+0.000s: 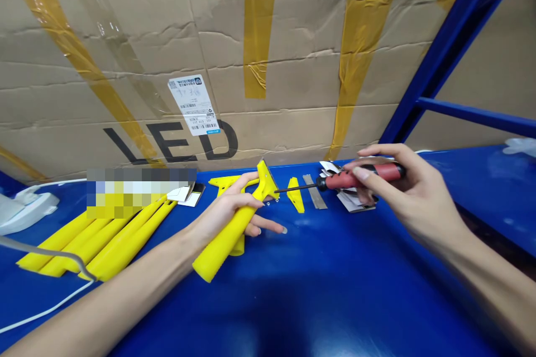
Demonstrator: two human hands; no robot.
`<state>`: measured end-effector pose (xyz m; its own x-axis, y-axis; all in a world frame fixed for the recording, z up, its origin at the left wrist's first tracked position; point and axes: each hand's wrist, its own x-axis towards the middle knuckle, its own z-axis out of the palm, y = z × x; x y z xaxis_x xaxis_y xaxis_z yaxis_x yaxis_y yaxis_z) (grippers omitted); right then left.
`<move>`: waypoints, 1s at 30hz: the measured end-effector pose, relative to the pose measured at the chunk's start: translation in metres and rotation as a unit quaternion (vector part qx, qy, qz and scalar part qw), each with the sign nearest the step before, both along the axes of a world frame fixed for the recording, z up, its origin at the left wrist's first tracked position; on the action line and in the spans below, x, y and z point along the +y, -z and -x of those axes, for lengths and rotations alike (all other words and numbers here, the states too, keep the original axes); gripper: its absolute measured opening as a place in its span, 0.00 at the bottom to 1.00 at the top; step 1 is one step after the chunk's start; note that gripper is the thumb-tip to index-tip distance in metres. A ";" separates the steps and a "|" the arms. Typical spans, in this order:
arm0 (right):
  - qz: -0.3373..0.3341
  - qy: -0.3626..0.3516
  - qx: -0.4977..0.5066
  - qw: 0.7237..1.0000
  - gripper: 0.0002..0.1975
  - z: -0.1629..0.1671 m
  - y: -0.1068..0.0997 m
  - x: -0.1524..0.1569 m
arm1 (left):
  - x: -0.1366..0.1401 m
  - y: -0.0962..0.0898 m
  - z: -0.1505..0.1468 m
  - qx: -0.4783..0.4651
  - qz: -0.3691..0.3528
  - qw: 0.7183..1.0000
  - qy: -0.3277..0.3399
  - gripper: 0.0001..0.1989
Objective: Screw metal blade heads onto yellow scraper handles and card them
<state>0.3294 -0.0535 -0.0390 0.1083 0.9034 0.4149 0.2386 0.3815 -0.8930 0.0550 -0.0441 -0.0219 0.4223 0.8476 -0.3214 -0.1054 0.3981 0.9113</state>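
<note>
My left hand (240, 206) is closed round the neck of a yellow scraper (228, 240), its thick handle slanting down to the left. A red and black screwdriver (347, 177) lies in the fingers of my right hand (412, 189), and its thin shaft reaches left to the scraper's head. Whether the tip sits in a screw I cannot tell. Behind my left hand lies another yellow scraper (221, 181), partly hidden. Small screws (268, 203) rest on the blue table beside the head. To their right are a yellow cover plate (295, 195) and flat grey metal blades (315, 192).
Several yellow scrapers (113, 240) lie in a row at the left, partly blurred out. White cables (50, 309) run along that side. Paper-wrapped pieces (355, 201) lie under the screwdriver. A large taped carton (293, 67) stands behind, with a blue metal frame (435, 56) at the right.
</note>
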 end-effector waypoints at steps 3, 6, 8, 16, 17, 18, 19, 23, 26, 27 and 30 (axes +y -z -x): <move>-0.004 -0.011 0.010 1.000 0.24 -0.001 -0.001 -0.001 | 0.001 0.001 0.001 -0.010 0.007 1.000 0.001 0.36; 0.026 0.012 -0.002 1.000 0.20 -0.003 -0.001 -0.001 | 0.002 0.002 0.002 -0.013 0.014 1.000 0.002 0.35; 0.019 0.007 0.007 1.000 0.20 -0.004 0.001 0.001 | 0.003 0.003 0.002 -0.015 0.018 1.000 -0.002 0.36; -0.003 0.058 0.009 0.998 0.16 -0.007 0.009 0.010 | 0.004 0.006 0.001 -0.009 0.026 1.000 0.004 0.40; -0.019 0.062 0.025 0.998 0.15 -0.007 0.010 0.010 | 0.004 0.006 0.001 -0.008 0.026 1.000 0.003 0.40; -0.032 0.065 0.043 0.996 0.15 -0.006 0.010 0.011 | 0.003 0.006 0.000 -0.006 0.025 1.000 0.003 0.40; -0.041 0.067 0.063 0.995 0.14 -0.005 0.011 0.011 | 0.003 0.005 0.000 -0.005 0.023 1.000 0.002 0.39; -0.053 0.042 0.122 0.990 0.13 0.001 0.010 0.010 | 0.000 0.004 -0.003 0.001 0.017 1.000 0.009 0.37; -0.045 0.031 0.111 0.992 0.12 0.003 0.011 0.009 | -0.002 0.003 -0.005 0.000 0.018 1.000 0.008 0.38; -0.044 0.031 0.108 0.993 0.12 0.003 0.011 0.008 | -0.002 0.003 -0.005 0.000 0.019 1.000 0.007 0.38; -0.039 0.031 0.109 0.993 0.12 0.002 0.011 0.008 | -0.002 0.002 -0.004 0.001 0.024 1.000 0.003 0.37</move>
<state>0.3270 -0.0459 -0.0502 0.2569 0.8580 0.4448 0.0678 0.4431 -0.8939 0.0595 -0.0462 -0.0241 0.4265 0.8288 -0.3622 -0.1002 0.4413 0.8918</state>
